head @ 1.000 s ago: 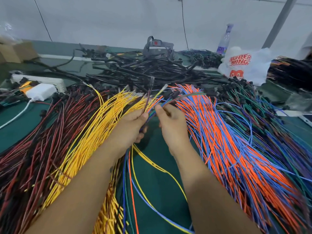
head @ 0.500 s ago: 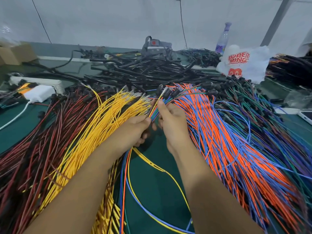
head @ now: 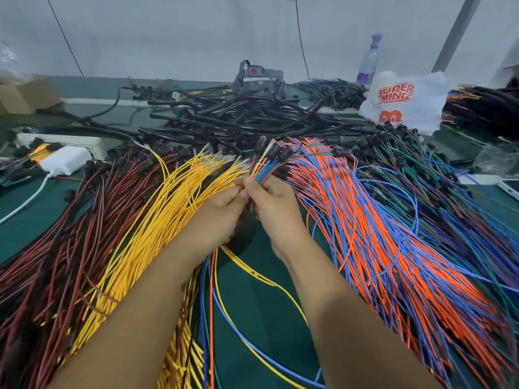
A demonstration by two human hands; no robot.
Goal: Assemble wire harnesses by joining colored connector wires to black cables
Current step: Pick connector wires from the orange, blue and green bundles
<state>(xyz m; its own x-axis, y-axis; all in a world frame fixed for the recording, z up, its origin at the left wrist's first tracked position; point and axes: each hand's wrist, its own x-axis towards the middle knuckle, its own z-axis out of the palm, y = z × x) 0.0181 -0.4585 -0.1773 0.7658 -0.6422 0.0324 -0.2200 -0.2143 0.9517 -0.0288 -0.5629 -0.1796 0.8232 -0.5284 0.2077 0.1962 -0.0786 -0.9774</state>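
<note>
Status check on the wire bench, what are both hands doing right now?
Left hand and right hand: both grip one small mixed-colour wire bundle, connector ends up. Black cables untouched behind. Loose yellow wires crowd the left side.

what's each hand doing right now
Left hand: pinching the small bundle of colored wires.
Right hand: gripping the same bundle.

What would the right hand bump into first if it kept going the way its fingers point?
Probably the black connector tips of the small wire bunch that the right hand grips; past them, the black cables. Depth is unclear.
</note>
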